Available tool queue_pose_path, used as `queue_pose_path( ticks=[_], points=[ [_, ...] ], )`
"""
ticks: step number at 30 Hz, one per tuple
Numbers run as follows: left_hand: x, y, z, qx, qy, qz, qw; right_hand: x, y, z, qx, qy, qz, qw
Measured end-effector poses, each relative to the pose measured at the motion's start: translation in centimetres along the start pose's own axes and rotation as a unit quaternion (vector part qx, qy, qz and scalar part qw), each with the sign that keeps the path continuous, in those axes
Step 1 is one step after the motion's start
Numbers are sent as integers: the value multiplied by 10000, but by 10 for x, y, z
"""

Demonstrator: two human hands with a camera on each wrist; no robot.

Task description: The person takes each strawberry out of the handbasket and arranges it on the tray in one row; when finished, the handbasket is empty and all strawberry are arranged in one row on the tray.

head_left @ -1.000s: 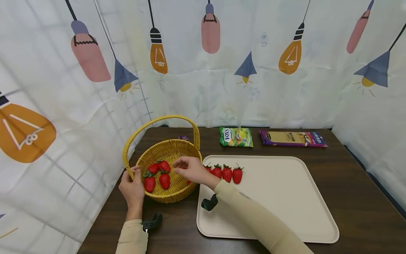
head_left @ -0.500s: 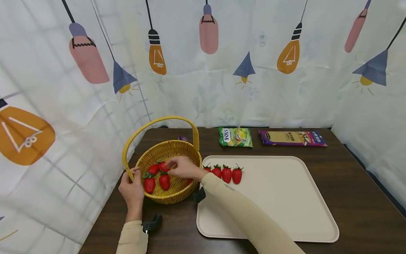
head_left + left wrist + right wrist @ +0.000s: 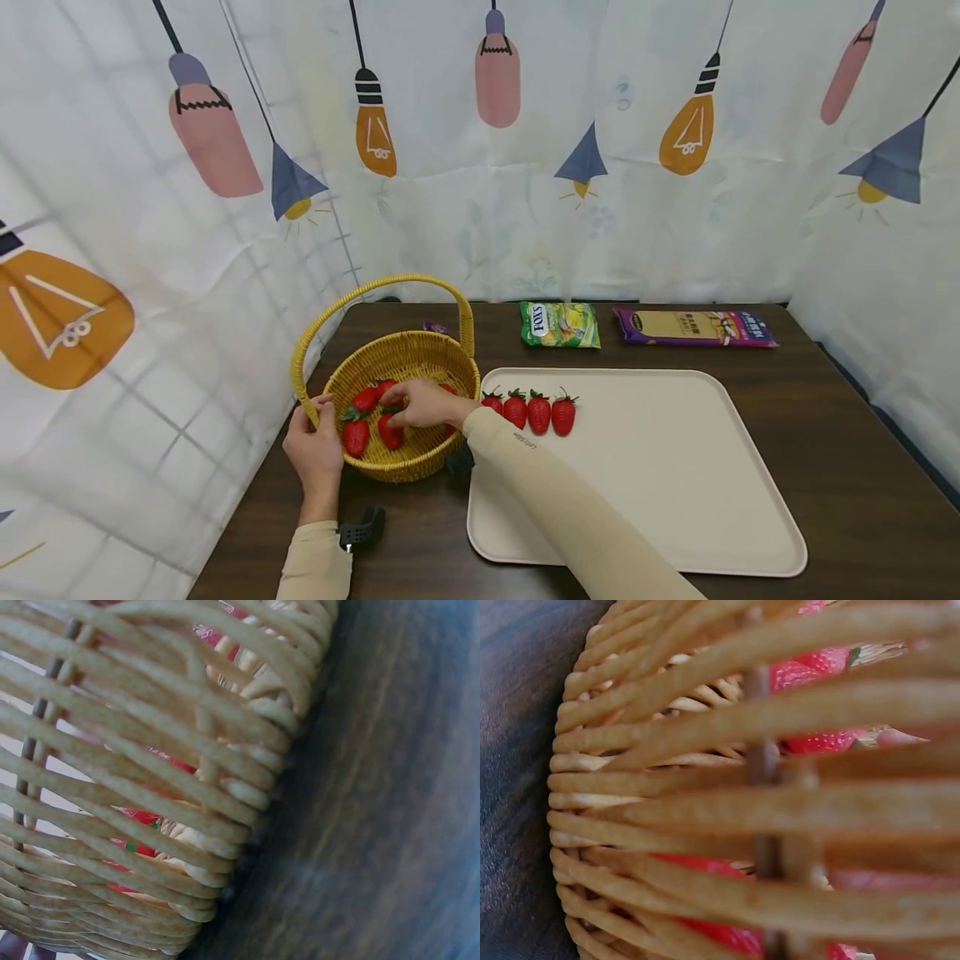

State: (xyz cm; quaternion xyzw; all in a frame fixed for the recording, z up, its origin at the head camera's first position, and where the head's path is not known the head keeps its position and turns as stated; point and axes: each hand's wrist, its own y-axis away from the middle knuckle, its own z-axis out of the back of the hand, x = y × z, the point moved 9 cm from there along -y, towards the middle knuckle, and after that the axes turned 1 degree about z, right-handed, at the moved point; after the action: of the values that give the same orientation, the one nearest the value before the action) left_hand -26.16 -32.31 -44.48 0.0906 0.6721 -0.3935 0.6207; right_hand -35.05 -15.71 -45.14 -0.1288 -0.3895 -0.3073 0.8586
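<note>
The strawberry (image 3: 391, 433) at your right hand (image 3: 429, 403) lay inside the yellow woven basket (image 3: 397, 472), a little toward 7 o'clock of its middle; its leafy end pointed near 12 and its tip near 6, the long axis on that line. Your right fingers bent down over the leafy end, but I could not tell whether they had pinched it. Around that fruit in the basket, a second strawberry (image 3: 356, 437) sat at its 9 o'clock, leaves toward 12, another berry (image 3: 365, 400) at 10 to 11, and one partly covered berry (image 3: 386, 386) at 12; more red showed at 3, around your wrist. Your left hand (image 3: 315, 446) grasped the basket at its 8 o'clock, by the foot of the tall handle (image 3: 467, 333), which arched over the far side. At the basket's 3 o'clock, just beside its rim, began the pale tray (image 3: 637, 475), with four strawberries (image 3: 538, 413) rowed along its upper left, leaves toward 12; its flat surface stretched on toward 4 o'clock under your right sleeve (image 3: 570, 496). Beyond the tray's far edge, the green packet (image 3: 561, 325) lay near 11 and the purple packet (image 3: 697, 327) near 1 on the dark table (image 3: 840, 500).
</note>
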Motion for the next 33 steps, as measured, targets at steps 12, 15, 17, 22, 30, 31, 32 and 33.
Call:
queue_pose_path(
  ticks=[12, 15, 17, 22, 30, 31, 32, 33],
  points=[
    [-5, -1, -2, -21, 35, -61, 10000, 6, 3, -8, 656, 198, 212, 9974],
    [-4, 0, -1, -42, 51, -59, 10000, 8, 4, -13, 893, 109, 314, 9954],
    [-4, 0, -1, -38, 75, -76, 9999, 9, 4, -16, 1044, 94, 363, 9938],
    [-5, 0, -1, -35, 93, -133, 9999, 9, 4, -24, 1371, -140, 468, 9893],
    [-3, 1, -1, -34, 17, -88, 10000, 7, 8, -31, 1719, -536, 365, 9830],
    [-3, 1, -1, -39, -4, -85, 10000, 6, 9, -32, 1745, -552, 331, 9826],
    [-2, 1, 0, -38, -7, -86, 10000, 6, 10, -32, 1766, -572, 297, 9822],
    [-2, 1, 0, -37, -8, -88, 10000, 6, 11, -32, 1788, -625, 263, 9815]
  ],
)
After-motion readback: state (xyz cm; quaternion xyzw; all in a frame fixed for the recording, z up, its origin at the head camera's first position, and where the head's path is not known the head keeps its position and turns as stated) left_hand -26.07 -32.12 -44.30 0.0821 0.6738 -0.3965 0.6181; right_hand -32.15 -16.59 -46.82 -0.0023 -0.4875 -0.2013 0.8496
